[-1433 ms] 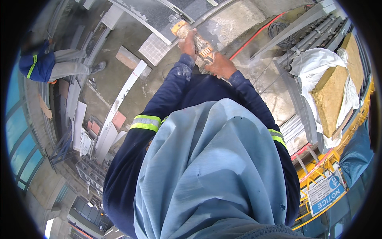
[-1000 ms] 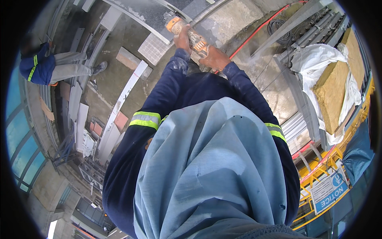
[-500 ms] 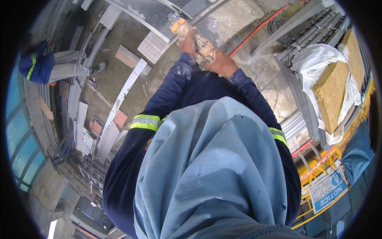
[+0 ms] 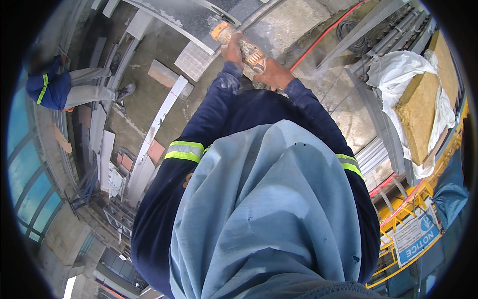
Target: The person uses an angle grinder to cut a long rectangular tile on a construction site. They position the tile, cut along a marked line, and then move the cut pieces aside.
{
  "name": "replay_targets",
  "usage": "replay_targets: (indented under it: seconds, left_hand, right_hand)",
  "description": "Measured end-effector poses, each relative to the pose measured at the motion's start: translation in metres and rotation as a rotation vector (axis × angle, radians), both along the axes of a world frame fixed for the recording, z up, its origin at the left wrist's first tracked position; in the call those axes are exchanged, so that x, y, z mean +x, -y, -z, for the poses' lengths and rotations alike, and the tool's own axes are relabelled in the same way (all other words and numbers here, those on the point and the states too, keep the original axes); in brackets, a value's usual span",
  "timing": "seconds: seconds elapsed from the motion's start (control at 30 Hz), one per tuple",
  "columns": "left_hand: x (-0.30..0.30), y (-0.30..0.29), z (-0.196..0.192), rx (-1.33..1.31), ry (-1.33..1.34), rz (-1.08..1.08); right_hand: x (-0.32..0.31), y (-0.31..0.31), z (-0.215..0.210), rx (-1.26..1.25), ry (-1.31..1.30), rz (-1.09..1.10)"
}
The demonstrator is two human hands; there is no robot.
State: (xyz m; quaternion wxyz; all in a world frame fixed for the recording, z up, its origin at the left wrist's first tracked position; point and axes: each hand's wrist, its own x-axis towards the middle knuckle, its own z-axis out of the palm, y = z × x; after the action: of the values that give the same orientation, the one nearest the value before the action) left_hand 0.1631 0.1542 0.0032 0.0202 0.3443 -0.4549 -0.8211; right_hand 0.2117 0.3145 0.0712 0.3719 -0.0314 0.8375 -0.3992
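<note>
Head view, looking down past a pale blue hood (image 4: 269, 209) and dark sleeves with reflective bands. Concrete floor (image 4: 149, 99) below, littered with metal strips and tiles. Right of frame: white sacking (image 4: 403, 70) around yellow insulation slabs (image 4: 418, 109); a yellow railing (image 4: 398, 209) lower right. Far left, another person (image 4: 55, 87) in blue crouches, well apart.

Grey slab (image 4: 184, 20) runs across the top edge, pale dust on its near edge. Orange grinder (image 4: 239, 42) sits at that edge, disc end toward the slab; I cannot tell whether the disc touches it.

Left hand (image 4: 231, 47) is clenched round the grinder's front, near the head. Right hand (image 4: 271, 72) is clenched round its rear body. Both grips look firm, arms stretched out ahead.

Judgement on doing this well: keep both hands locked on, elbows slightly bent rather than fully extended, so a kick can be absorbed. Feed the disc lightly along the edge, no forcing. Red cable (image 4: 323, 35) lies on the floor just right of the hands; keep it clear of the disc. Dust haze is visible, so face turned aside.
</note>
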Motion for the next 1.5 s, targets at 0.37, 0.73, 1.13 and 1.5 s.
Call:
replay_targets:
  seconds: [0.37,0.73,1.13,1.5]
  left_hand:
    - [0.02,-0.015,-0.002,-0.01,-0.05,0.0]
    - [-0.001,0.003,0.001,0.01,-0.046,0.084]
    - [0.018,-0.014,-0.014,0.021,-0.028,0.054]
    - [0.021,-0.018,-0.009,0.011,-0.079,0.042]
  right_hand:
    - [0.019,-0.014,-0.029,0.074,0.018,0.021]
    - [0.003,0.0,0.0,0.108,-0.114,-0.05]
    - [0.022,-0.014,-0.032,0.031,-0.008,0.017]
    - [0.022,-0.013,-0.028,0.084,0.025,0.009]
